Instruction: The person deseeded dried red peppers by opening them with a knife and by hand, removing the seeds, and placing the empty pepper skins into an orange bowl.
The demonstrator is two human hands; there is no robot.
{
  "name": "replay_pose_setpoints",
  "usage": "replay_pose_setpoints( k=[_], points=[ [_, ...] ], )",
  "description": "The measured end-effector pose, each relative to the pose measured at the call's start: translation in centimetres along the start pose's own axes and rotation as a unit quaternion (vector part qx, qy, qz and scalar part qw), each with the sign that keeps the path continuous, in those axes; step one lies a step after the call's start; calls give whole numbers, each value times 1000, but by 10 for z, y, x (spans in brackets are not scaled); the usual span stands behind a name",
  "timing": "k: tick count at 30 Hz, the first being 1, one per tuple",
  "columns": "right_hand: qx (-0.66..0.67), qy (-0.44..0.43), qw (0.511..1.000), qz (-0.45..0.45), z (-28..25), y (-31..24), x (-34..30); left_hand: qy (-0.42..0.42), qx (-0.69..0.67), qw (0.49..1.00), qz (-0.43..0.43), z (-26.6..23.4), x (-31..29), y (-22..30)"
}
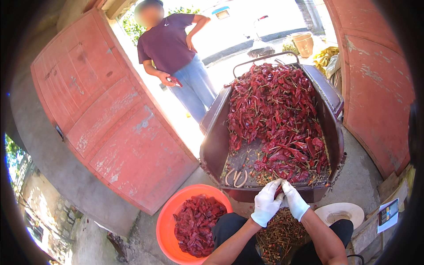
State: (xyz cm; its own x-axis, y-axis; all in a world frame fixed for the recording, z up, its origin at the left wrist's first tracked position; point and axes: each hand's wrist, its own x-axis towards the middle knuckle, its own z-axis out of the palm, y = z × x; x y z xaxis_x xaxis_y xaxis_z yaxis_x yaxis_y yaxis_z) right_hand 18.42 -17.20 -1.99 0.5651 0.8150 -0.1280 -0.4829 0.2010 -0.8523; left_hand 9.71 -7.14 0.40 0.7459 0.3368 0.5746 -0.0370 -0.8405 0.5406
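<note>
Your gloved left hand [267,203] and right hand [295,199] meet just off the near edge of the cart [216,145], with a dark red pepper [278,191] between them. Your left fingers are closed narrowly on it; your right fingers come together against them at the tips, but whether they grip it too, you cannot tell from here. The step in hand looks like close two-handed work on that one pepper, so hold its body lightly on the left and let the right fingertips do the fine pinching, since skin this wrinkled probably cracks under a hard squeeze. Work low, as you are now, over the stems [282,234] gathered on the near side of the cart, between your knees, so that loose bits drop there and not into the tub [165,225] of peppers near the cart's front left corner. The heap [276,106] fills most of the cart and slopes down toward you; the loose ones at its near edge are the easiest to take singly, and pulling from the tangled middle could bring others sliding down.
</note>
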Motion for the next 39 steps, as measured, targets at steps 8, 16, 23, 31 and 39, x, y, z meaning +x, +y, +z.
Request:
replay_pose_setpoints(
  k=[8, 16, 23, 31, 39],
  points=[
    [23, -43, 999, 23, 3, -20, -6, 33, -233, 956, -173, 8, 2, -5],
    [-16, -59, 997, 43, 10, -29, -9, 83, -372, 889, -253, 1, 10, -5],
    [-42, -59, 994, 82, 13, -24, -13, 98, -422, 861, -266, -7, 15, -6],
    [-95, -2, 995, 30, 22, -14, -13, 73, -508, 810, -283, -9, 12, -6],
    [-208, 69, 974, -65, 18, 2, -8, 88, -504, 812, -283, 0, 10, -4]
  ],
)
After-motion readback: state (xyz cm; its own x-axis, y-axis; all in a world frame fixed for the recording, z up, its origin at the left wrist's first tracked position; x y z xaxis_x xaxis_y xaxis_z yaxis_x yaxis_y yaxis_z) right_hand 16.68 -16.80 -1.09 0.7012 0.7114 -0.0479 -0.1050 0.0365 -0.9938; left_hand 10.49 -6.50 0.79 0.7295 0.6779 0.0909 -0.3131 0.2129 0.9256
